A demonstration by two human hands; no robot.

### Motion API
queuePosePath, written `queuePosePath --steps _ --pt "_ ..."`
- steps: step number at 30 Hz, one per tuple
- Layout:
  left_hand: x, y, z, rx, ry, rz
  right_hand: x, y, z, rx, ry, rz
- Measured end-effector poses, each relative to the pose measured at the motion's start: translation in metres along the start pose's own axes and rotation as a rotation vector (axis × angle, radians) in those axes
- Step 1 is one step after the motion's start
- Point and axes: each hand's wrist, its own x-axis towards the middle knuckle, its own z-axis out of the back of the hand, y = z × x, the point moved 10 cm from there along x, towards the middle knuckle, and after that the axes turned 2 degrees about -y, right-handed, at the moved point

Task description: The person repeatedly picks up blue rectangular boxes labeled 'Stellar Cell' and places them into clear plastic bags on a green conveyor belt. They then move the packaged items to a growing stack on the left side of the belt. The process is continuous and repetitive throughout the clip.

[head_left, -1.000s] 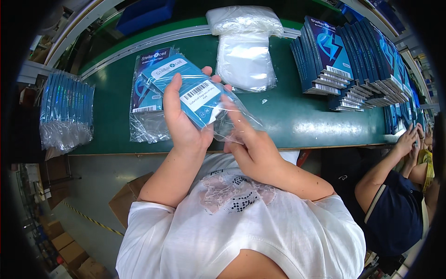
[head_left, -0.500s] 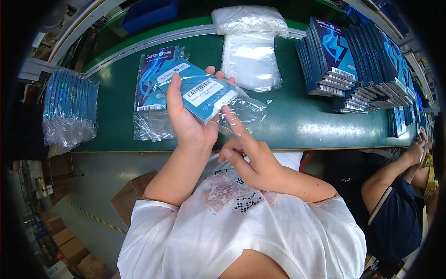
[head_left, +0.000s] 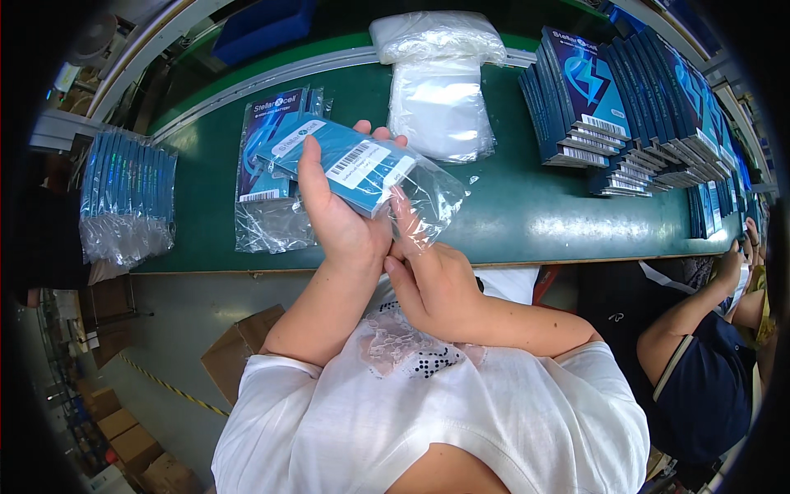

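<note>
My left hand [head_left: 346, 226] is closed round a flat blue battery box [head_left: 336, 146] with white labels, held palm up above the table's near edge. Another blue edge shows under its left side; whether that is a second box I cannot tell. Clear plastic film from a bag [head_left: 442, 196] sticks out past the box's right end. My right hand [head_left: 440, 284] is close beside the left wrist, its index finger stretched up against the loose film, thumb apart from it. Just left of the held box, bagged blue boxes [head_left: 262, 169] lie on the table, partly covered.
The green table [head_left: 527, 222] carries a pile of clear bags [head_left: 436, 107] at the back middle. Tall stacks of blue boxes [head_left: 584, 90] stand right; a bagged row of boxes [head_left: 127, 181] stands left. A co-worker's arm [head_left: 691, 309] reaches in at the right. Cardboard boxes [head_left: 136, 445] sit on the floor.
My right hand has moved slightly left and down, closer to my left wrist. The held box has tilted a little and stays in my left hand.
</note>
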Motion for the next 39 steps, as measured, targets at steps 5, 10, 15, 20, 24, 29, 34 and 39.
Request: queuePosePath --steps 5,10,15,20,24,29,34,39 --pt "-0.001 -0.001 -0.002 0.016 -0.017 -0.017 0.001 0.002 0.002 0.085 -0.016 0.013" --pt "-0.005 -0.004 -0.007 0.072 -0.005 -0.031 0.002 0.008 0.007 -0.018 -0.042 0.062" --pt "-0.005 -0.011 -0.002 0.177 0.008 -0.077 0.006 0.014 0.014 -0.183 -0.014 0.117" --pt "-0.003 -0.008 0.004 0.171 -0.047 -0.075 0.007 0.024 0.006 -0.123 0.038 0.2" --pt "-0.001 -0.014 -0.001 0.156 -0.02 -0.095 0.004 0.015 0.001 -0.014 0.083 0.122" --pt "-0.003 -0.011 -0.004 0.107 0.007 -0.046 0.006 0.006 0.0 0.008 0.091 0.017" --pt "-0.007 -0.002 -0.006 0.088 -0.011 0.069 -0.003 0.013 -0.007 -0.129 0.09 0.178" --pt "-0.005 -0.006 -0.001 0.101 -0.042 0.032 0.001 0.016 0.005 -0.098 -0.018 0.188"
